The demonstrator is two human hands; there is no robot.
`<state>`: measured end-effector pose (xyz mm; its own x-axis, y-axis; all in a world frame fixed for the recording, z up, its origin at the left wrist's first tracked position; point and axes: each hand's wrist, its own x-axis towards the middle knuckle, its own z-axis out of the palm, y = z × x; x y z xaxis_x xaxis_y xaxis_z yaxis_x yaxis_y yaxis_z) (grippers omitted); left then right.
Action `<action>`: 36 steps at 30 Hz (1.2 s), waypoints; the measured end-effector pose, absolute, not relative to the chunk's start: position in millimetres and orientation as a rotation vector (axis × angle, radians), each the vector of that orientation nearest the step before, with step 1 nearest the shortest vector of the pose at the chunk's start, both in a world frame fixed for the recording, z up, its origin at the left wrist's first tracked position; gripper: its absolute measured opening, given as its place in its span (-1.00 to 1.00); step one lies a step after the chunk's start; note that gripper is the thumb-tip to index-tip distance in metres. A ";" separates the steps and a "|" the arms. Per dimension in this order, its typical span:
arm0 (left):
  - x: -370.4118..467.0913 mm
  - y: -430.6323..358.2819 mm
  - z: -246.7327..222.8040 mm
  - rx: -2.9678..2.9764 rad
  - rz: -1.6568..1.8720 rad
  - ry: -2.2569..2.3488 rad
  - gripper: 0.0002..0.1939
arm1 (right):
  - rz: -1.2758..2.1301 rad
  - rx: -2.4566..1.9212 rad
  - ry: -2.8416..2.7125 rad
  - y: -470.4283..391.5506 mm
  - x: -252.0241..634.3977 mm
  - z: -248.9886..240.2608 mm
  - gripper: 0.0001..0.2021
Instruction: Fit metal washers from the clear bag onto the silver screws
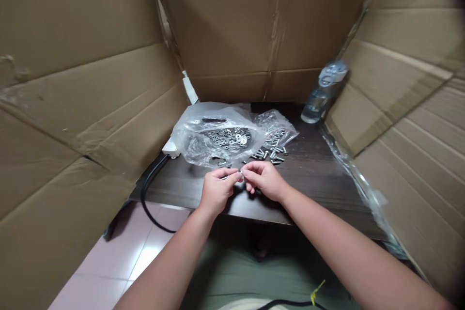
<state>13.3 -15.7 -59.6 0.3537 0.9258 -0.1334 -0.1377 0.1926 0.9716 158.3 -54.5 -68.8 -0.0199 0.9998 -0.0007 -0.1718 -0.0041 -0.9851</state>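
Observation:
My left hand point(219, 189) is closed in a pinch above the front of the table, with a thin silver bolt point(225, 177) between thumb and forefinger. Right beside it, my right hand point(264, 180) pinches at the bolt's end, fingertips nearly touching those of the left. A small shiny metal bit point(241, 173) shows between the two hands, too small to name. Just beyond them lies an open clear plastic bag point(189, 143) holding many washers and nuts point(232, 138). Loose bolts point(274, 154) are scattered to its right, by a second clear bag point(271, 118).
Cardboard walls point(232, 24) enclose the dark wooden table point(312, 174) on three sides. A clear water bottle point(321, 94) stands at the back right. A white power strip point(170, 147) with a black cable point(145, 189) sits at the left edge.

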 end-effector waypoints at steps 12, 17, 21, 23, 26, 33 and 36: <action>14.9 -9.4 -57.9 1.210 0.943 1.022 -0.38 | 1.259 -1.018 -1.106 -49.6 161.9 -59.5 -0.56; 15.6 -13.0 -56.2 1.277 0.949 1.054 -0.43 | 1.212 -1.155 -1.116 -49.6 160.1 -58.5 -0.56; 18.7 -18.3 -48.8 1.322 0.962 1.111 -0.45 | 1.169 -1.183 -1.061 -46.4 158.5 -60.0 -0.53; 19.4 -19.1 -47.3 1.304 0.973 1.100 -0.46 | 1.188 -1.090 -1.025 -47.2 160.2 -60.2 -0.56; 18.7 -17.6 -49.2 1.305 0.970 1.038 -0.48 | 1.243 -0.953 -1.033 -50.1 164.9 -61.4 -0.57; 17.0 -15.3 -52.9 1.385 0.966 1.035 -0.49 | 1.191 -1.055 -1.172 -49.3 166.2 -62.2 -0.71; 17.6 -16.3 -50.4 1.445 0.956 1.104 -0.49 | 1.132 -1.231 -1.222 -46.4 159.6 -58.5 -0.61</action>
